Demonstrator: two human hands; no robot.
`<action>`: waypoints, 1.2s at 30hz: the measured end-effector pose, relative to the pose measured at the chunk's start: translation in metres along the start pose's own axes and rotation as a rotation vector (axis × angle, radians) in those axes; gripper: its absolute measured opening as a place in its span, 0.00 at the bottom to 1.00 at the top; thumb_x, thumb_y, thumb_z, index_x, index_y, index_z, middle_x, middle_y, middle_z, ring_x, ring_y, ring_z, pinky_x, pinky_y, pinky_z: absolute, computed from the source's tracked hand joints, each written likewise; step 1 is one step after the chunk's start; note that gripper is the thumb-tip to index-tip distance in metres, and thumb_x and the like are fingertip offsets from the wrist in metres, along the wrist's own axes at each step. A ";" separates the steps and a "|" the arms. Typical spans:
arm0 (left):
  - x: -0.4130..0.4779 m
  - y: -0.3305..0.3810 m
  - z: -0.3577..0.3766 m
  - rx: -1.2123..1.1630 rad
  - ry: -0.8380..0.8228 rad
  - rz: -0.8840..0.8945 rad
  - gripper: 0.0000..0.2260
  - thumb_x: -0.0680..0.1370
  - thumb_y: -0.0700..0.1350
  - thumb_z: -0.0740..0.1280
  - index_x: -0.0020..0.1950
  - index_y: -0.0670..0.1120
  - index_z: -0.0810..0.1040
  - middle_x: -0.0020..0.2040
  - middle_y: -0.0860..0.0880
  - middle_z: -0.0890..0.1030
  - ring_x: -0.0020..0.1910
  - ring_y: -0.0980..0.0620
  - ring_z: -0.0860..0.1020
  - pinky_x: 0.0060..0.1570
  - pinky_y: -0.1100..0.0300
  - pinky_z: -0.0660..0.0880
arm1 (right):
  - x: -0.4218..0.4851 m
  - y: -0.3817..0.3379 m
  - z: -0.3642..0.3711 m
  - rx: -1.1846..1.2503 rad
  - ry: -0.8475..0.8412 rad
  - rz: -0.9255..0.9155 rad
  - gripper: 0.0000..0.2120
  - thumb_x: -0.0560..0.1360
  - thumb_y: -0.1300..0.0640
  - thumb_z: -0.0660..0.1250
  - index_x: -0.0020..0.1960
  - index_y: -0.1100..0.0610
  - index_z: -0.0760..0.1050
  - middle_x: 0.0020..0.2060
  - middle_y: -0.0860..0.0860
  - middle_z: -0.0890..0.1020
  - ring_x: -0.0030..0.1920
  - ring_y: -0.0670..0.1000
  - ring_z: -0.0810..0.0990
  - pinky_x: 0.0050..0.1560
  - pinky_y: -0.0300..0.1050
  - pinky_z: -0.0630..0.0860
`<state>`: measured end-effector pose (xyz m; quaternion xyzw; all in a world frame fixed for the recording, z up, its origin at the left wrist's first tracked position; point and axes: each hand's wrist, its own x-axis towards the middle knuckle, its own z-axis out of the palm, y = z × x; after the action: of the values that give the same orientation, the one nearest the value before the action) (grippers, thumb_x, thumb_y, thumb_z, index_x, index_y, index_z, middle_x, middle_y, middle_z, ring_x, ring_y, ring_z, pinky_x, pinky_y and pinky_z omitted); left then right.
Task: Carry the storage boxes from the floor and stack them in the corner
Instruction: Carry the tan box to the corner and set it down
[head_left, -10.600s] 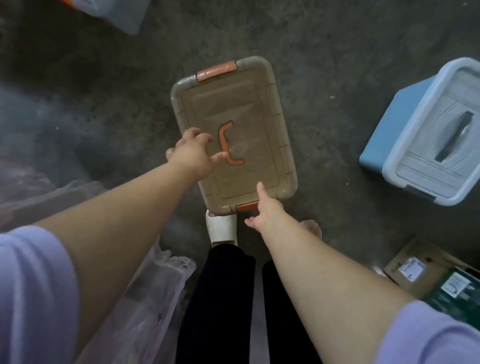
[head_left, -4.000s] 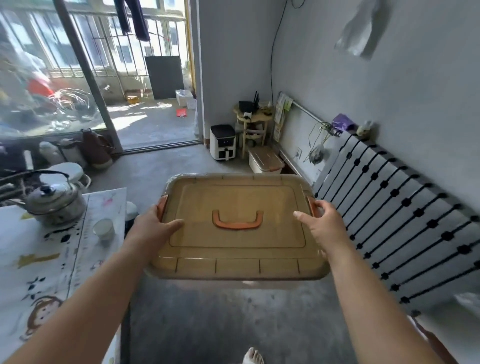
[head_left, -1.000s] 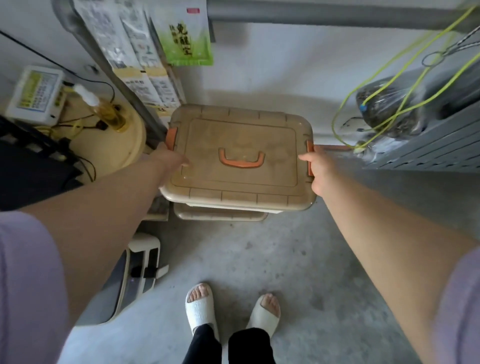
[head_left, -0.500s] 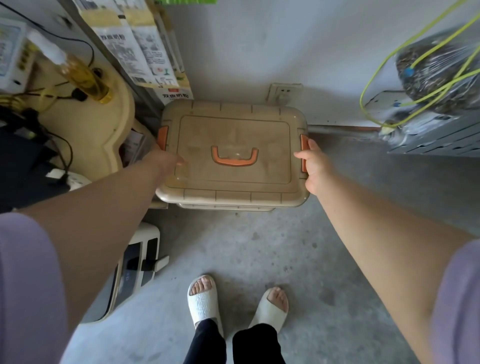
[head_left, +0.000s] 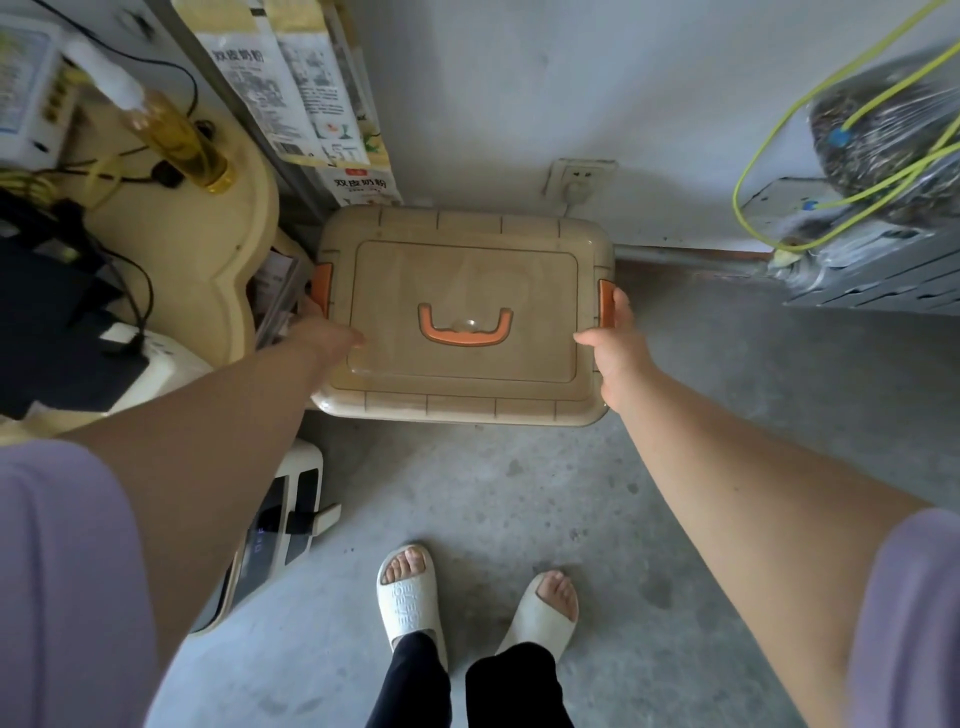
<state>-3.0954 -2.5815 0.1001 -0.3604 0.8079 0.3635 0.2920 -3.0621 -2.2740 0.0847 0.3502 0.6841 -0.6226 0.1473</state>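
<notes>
A tan translucent storage box with an orange lid handle and orange side latches sits low against the wall in the corner. It covers the box beneath it, which no longer shows. My left hand grips its left side by the latch, thumb on the lid. On the opposite side my right hand holds the box next to the orange latch.
A cream round table with cables, a bottle and a black bag stands to the left. A white appliance sits on the floor by my left leg. Wall socket, bagged item with yellow cord at right. My sandalled feet stand on bare concrete.
The box has gone down and back toward the wall, and the lower box's edge has vanished under it. Both hands stayed on its sides.
</notes>
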 end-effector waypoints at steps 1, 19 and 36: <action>0.000 0.000 0.001 0.015 0.002 0.004 0.41 0.74 0.46 0.71 0.79 0.47 0.49 0.77 0.43 0.58 0.75 0.40 0.58 0.73 0.43 0.59 | -0.001 0.002 0.001 0.000 0.001 -0.001 0.38 0.71 0.71 0.63 0.75 0.48 0.57 0.66 0.50 0.73 0.62 0.52 0.73 0.60 0.45 0.68; -0.106 0.017 -0.002 0.232 -0.066 0.138 0.41 0.74 0.53 0.69 0.79 0.47 0.49 0.79 0.46 0.54 0.75 0.41 0.59 0.72 0.48 0.62 | -0.085 -0.024 -0.008 -0.507 0.029 -0.025 0.30 0.71 0.58 0.69 0.72 0.52 0.64 0.71 0.52 0.67 0.66 0.56 0.71 0.57 0.47 0.73; -0.352 0.093 -0.073 0.243 -0.173 0.479 0.28 0.72 0.52 0.72 0.70 0.50 0.69 0.72 0.47 0.63 0.67 0.47 0.69 0.68 0.50 0.67 | -0.275 -0.168 -0.097 -0.386 -0.099 -0.193 0.20 0.70 0.60 0.69 0.62 0.54 0.73 0.53 0.53 0.79 0.49 0.52 0.78 0.40 0.39 0.71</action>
<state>-2.9845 -2.4649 0.4345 -0.0892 0.8799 0.3518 0.3066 -2.9549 -2.2598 0.4033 0.2174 0.8129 -0.5077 0.1849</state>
